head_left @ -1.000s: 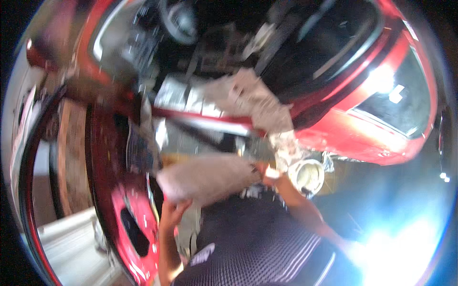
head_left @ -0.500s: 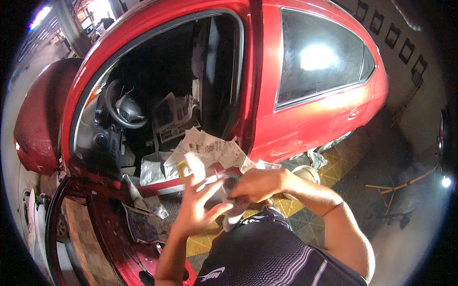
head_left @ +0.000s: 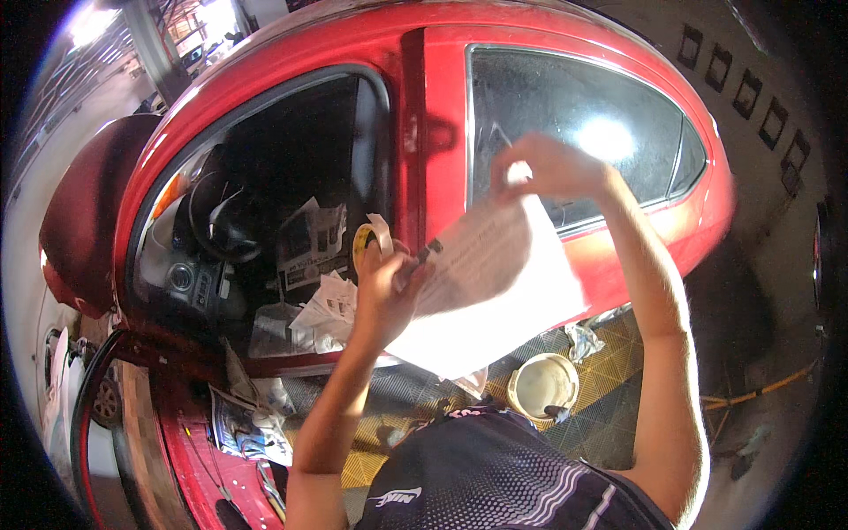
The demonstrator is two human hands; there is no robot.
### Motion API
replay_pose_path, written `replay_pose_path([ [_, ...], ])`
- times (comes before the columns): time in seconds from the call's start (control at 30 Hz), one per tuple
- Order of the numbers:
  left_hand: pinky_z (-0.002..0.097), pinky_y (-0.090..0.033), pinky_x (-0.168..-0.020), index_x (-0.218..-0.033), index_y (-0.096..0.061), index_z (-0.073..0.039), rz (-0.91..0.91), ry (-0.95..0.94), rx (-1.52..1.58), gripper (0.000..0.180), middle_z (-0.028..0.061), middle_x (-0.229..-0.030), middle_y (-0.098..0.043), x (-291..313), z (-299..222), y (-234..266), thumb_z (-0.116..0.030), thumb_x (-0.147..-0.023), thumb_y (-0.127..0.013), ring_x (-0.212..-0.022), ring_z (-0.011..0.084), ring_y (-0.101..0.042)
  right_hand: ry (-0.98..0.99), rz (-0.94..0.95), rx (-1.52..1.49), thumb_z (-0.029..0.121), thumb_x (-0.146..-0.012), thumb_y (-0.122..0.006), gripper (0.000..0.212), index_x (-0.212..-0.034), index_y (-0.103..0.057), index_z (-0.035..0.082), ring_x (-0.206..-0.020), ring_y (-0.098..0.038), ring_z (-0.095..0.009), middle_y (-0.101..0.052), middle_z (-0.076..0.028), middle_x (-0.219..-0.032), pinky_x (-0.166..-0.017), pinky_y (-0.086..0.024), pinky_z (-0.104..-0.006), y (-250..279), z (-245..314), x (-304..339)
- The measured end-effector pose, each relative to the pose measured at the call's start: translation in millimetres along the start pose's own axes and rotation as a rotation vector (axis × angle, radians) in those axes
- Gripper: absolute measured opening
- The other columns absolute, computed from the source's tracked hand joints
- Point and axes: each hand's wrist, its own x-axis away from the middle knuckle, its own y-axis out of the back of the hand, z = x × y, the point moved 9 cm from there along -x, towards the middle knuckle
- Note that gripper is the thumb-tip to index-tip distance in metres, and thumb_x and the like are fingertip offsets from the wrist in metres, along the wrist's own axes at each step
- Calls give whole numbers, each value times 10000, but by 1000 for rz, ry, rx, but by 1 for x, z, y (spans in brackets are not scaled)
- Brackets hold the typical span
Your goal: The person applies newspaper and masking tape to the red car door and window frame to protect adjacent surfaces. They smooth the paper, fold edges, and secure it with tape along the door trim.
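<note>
A large sheet of newspaper is stretched between my hands in front of the red car's rear door. My left hand is closed on its left edge. The same hand holds a roll of masking tape, with a loose strip standing up from it. Raised before the rear window, my right hand pinches the sheet's upper corner. A thin pale sliver sticks out above its fingers; I cannot make out what it is.
The front doorway is open, showing a steering wheel and newspaper inside. The opened red door is at lower left. A white bucket stands on the tiled floor by crumpled plastic. An orange hose lies at right.
My right hand has risen up and to the right, and the newspaper sheet now hangs spread between both hands. My left hand has closed and moved up. The view has shifted right.
</note>
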Motion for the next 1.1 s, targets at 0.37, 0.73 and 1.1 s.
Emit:
replay_pose_path([
  [0.37,549,-397,-841,-935,-643,26,-471,145,-533,269,276,-984,-483,-26,7,-72,-229,-901,-721,-962,442,-466,208,-1061,631,200,-795,-779,274,-1048,-695,137,-933,-669,-252,-687,-15,-1006,-907,-475,-382,28,-15,-16],
  [0.73,440,-489,-802,-999,-665,-42,-215,-273,-244,162,150,-940,-640,-50,-66,-40,-18,-842,-632,-896,369,-613,124,-901,-236,56,-891,-715,111,-1002,-724,60,-800,-677,-225,-649,-82,-1022,-695,-547,-324,3,-66,-26],
  [1.1,421,-489,-766,-936,-655,-36,-95,-349,-157,91,156,-896,-622,-77,-68,-55,-13,-848,-639,-852,361,-619,363,-519,-575,127,-920,-734,172,-1061,-709,32,-1139,-588,-207,-633,-84,-1147,-979,-471,-356,-2,-65,-30],
])
